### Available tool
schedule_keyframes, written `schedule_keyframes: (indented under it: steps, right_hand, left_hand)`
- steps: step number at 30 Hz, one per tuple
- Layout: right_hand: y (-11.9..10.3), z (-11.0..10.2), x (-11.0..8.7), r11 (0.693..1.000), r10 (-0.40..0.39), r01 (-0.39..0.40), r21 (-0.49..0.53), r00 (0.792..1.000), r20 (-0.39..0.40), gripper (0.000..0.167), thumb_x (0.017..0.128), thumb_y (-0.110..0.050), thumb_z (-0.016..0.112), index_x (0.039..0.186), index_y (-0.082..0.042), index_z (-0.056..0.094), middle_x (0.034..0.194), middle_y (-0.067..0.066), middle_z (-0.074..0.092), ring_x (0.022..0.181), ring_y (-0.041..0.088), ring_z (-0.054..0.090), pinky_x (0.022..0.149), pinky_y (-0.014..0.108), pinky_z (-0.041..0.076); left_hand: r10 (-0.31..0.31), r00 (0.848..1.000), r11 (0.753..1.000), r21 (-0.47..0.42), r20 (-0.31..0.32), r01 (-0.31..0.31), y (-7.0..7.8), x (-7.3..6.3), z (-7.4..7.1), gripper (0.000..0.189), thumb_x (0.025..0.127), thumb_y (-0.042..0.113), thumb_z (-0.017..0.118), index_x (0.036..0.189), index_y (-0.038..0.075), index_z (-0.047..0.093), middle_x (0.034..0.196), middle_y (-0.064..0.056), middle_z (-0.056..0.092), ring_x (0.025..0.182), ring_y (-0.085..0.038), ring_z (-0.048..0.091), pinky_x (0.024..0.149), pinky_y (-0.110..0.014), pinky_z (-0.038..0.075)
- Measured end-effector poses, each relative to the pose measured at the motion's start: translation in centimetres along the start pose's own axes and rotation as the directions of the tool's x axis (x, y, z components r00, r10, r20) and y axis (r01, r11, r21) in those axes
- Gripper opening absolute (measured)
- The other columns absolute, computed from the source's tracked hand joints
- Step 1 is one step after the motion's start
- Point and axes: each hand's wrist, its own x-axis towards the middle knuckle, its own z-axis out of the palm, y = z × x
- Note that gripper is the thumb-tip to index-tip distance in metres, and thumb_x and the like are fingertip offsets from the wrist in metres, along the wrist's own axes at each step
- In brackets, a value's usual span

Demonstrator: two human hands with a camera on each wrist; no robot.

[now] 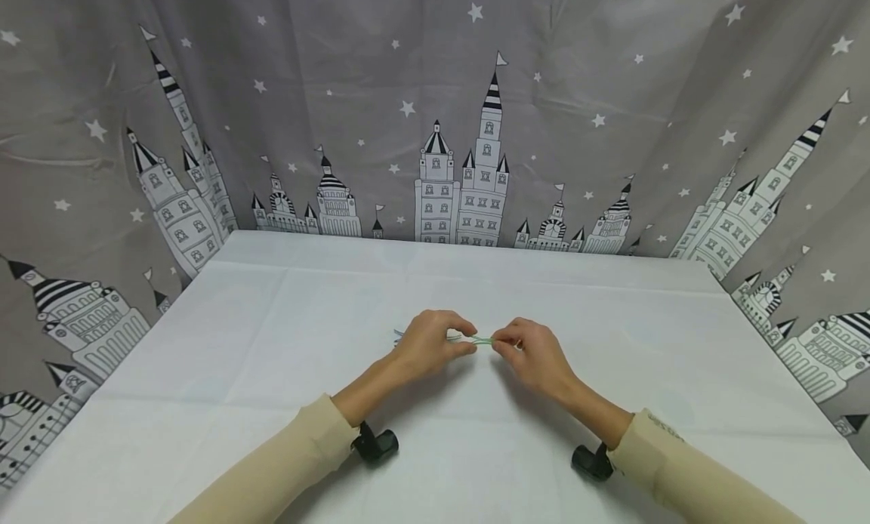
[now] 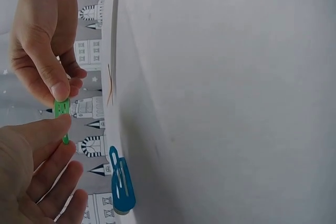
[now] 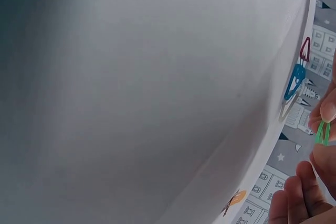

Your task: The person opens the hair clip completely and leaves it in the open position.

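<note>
A green snap hair clip point(image 1: 483, 340) spans the gap between my two hands, raised off the table. My left hand point(image 1: 430, 343) pinches one end between thumb and index finger, and its other fingers spread loosely in the left wrist view. The opposite end is pinched by the thumb and fingertips of my right hand point(image 1: 537, 354). Seen from the right wrist, the green clip point(image 3: 322, 132) shows separated strips with a narrow gap; fingertips cover its ends. Behind the hands, a blue hair clip point(image 2: 123, 186) lies on the table.
The right wrist view shows a dark red clip point(image 3: 305, 49) and a pale clip point(image 3: 288, 107) beside the blue one. An orange clip point(image 3: 238, 198) with thin dark strips lies apart. A white cloth covers the table point(image 1: 435, 282); a grey castle-print curtain point(image 1: 381, 78) stands behind.
</note>
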Motion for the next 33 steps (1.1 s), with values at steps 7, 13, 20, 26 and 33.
schedule_keyframes:
  steps: [7,13,20,26,33]
  right_hand:
    - [0.5,0.2,0.7,0.997,0.071,-0.072,0.030,0.997,0.044,0.007,0.087,-0.001,0.071,0.090,-0.004,0.077,0.080,-0.002,0.064,0.071,0.012,0.055,0.064,0.030,0.047]
    - [0.8,0.3,1.2,0.993,0.111,-0.112,0.023,0.992,0.065,0.008,0.088,-0.002,0.071,0.091,-0.004,0.078,0.082,-0.001,0.065,0.071,0.012,0.054,0.064,0.031,0.046]
    - [1.1,0.4,1.6,0.990,0.136,-0.137,0.008,0.987,0.089,0.008,0.088,-0.001,0.070,0.092,-0.003,0.077,0.083,0.000,0.066,0.072,0.013,0.054,0.066,0.032,0.045]
    - [1.4,0.6,1.8,0.995,0.100,-0.100,-0.011,0.989,0.113,0.009,0.089,0.000,0.070,0.094,-0.001,0.077,0.086,0.002,0.068,0.075,0.013,0.057,0.068,0.032,0.047]
    - [1.6,0.9,1.8,0.995,0.100,-0.097,-0.029,0.987,0.125,0.009,0.089,-0.001,0.070,0.095,-0.001,0.077,0.087,0.004,0.070,0.079,0.015,0.062,0.071,0.034,0.050]
  left_hand:
    - [-0.078,0.996,0.996,-0.031,0.039,0.079,-0.7,0.5,0.1,0.021,0.083,0.013,0.080,0.103,0.005,0.077,0.100,-0.002,0.073,0.102,-0.021,0.066,0.087,-0.038,0.050]
    - [-0.102,0.992,0.994,-0.020,0.073,0.103,-1.1,1.0,0.3,0.023,0.083,0.015,0.080,0.104,0.006,0.077,0.101,-0.003,0.073,0.102,-0.021,0.065,0.087,-0.038,0.049]
    - [-0.109,0.989,0.993,-0.025,0.101,0.112,-1.7,1.7,0.5,0.024,0.084,0.013,0.079,0.106,0.004,0.076,0.103,-0.005,0.074,0.104,-0.022,0.065,0.089,-0.037,0.050]
    - [-0.137,0.983,0.989,-0.036,0.123,0.142,-2.1,1.8,0.6,0.024,0.084,0.013,0.079,0.106,0.004,0.076,0.102,-0.004,0.074,0.096,-0.017,0.067,0.083,-0.033,0.051]
    - [-0.146,0.979,0.987,-0.051,0.145,0.154,-2.2,1.7,0.6,0.024,0.084,0.012,0.079,0.106,0.003,0.075,0.097,-0.003,0.074,0.085,-0.011,0.066,0.076,-0.028,0.051]
